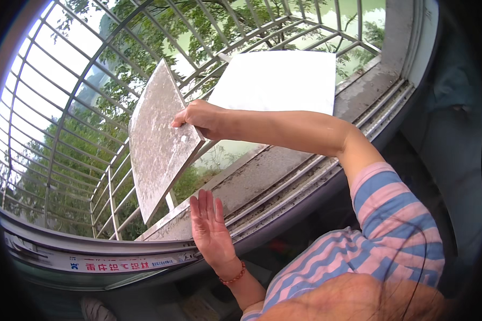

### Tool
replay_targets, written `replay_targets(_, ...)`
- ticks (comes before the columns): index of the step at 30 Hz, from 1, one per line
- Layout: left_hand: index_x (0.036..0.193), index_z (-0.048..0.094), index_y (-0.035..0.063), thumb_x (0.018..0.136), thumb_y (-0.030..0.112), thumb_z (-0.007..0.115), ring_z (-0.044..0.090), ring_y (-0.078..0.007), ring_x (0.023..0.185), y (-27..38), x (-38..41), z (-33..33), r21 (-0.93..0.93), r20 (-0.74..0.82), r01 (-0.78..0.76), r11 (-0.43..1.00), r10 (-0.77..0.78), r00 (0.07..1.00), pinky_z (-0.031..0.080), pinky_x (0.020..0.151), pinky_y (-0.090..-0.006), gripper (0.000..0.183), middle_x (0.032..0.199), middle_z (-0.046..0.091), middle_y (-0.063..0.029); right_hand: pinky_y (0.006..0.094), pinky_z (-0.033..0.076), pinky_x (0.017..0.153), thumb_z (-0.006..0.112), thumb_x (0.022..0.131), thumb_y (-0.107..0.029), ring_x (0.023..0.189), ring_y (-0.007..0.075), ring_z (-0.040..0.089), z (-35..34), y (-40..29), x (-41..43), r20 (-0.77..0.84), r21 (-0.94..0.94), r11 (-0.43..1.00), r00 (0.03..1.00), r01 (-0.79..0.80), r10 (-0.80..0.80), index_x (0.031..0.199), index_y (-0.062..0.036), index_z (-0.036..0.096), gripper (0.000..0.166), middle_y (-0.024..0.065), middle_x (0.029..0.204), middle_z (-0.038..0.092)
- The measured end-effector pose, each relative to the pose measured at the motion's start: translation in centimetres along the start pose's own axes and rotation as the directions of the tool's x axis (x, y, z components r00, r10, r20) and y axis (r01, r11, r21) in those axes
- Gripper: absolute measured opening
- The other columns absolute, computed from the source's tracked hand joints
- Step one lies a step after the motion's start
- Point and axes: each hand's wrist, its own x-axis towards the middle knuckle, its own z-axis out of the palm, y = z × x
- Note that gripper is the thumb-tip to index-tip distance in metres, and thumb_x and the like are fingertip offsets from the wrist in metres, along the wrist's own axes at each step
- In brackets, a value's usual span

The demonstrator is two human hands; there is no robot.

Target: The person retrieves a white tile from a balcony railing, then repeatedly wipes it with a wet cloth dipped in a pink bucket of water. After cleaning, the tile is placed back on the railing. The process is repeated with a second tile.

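Note:
My right hand (203,118) grips a flat, dirt-stained whitish board (160,148) by its near edge, with the thumb on the grimy face. The board is tilted out past the window sill, in front of the metal bars. My left hand (213,234) holds nothing. Its fingers point up and lie close together with slight gaps, over the window frame below the board's lower corner. A bright white board (281,82) lies beyond my right forearm, over the bars of the window cage. Glare hides its surface detail.
A metal security cage (112,196) curves outside the window, with trees beyond it. The concrete sill (261,176) is dirty, and sliding-window tracks (289,180) run along it. At lower left, a window sash (116,263) bears a printed strip.

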Motion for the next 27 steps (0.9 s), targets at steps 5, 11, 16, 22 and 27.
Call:
replay_targets(5,0.131,0.032,0.0068,0.080,0.058,0.046,0.034,-0.0281,0.123,-1.2,1.4,3.1,-0.172,0.245,-0.006,0.985,0.049,0.968,0.030,0.103,-0.0437,0.073,0.134,0.035,-0.0126,0.0272,0.042,0.056,0.059,0.078,-0.009,0.061,0.0124,0.050,-1.0,-4.4,-12.4,-0.159,-0.032,0.976,0.963,0.216,-0.219,0.078,0.0075,0.049,0.019,0.0107,0.072,0.051)
replay_targets(11,0.136,0.017,0.0045,0.081,0.045,0.054,0.031,-0.0335,0.123,-3.2,-4.7,11.0,-0.122,0.102,0.035,0.992,-0.022,0.994,0.027,0.100,-0.0523,0.077,0.133,0.031,-0.0186,0.0204,0.022,0.038,0.061,0.080,-0.025,0.046,0.0012,0.032,-1.9,-3.8,-29.8,-0.234,-0.251,0.918,0.901,0.308,-0.366,0.091,0.0011,0.055,0.029,-0.0060,0.056,0.043)
replay_targets(16,0.128,0.031,0.0074,0.080,0.035,0.057,0.039,-0.0320,0.116,-4.6,-11.6,6.0,0.250,0.513,-0.437,0.864,0.265,0.817,0.034,0.096,-0.0503,0.061,0.132,0.031,-0.0163,0.0202,0.031,0.046,0.059,0.084,-0.025,0.055,0.0017,0.040,0.0,0.5,-41.5,-0.305,-0.314,0.868,0.826,0.384,-0.475,0.099,-0.0009,0.054,0.029,-0.0046,0.062,0.047)
replay_targets(22,0.110,0.039,0.0081,0.083,0.016,0.058,0.049,-0.0183,0.087,-5.9,-19.5,4.9,0.239,0.850,-0.923,0.301,0.396,0.349,0.047,0.073,-0.0334,0.034,0.104,0.044,-0.0087,0.0226,0.037,0.062,0.056,0.085,-0.024,0.073,0.0051,0.046,3.6,8.4,-54.0,-0.614,-0.061,0.843,0.645,0.535,-0.454,0.099,-0.0034,0.053,0.025,-0.0017,0.080,0.051)
replay_targets(27,0.073,0.051,0.0004,0.072,0.004,0.057,0.053,-0.0169,0.069,-6.5,-25.9,8.5,0.546,0.608,-0.194,0.815,-0.226,0.761,0.046,0.068,-0.0314,0.007,0.074,0.053,-0.0081,0.0256,0.043,0.077,0.058,0.084,-0.021,0.085,0.0075,0.053,4.8,16.6,-61.1,-0.850,0.167,0.757,0.482,0.631,-0.213,0.103,-0.0062,0.054,0.025,0.0005,0.090,0.056)
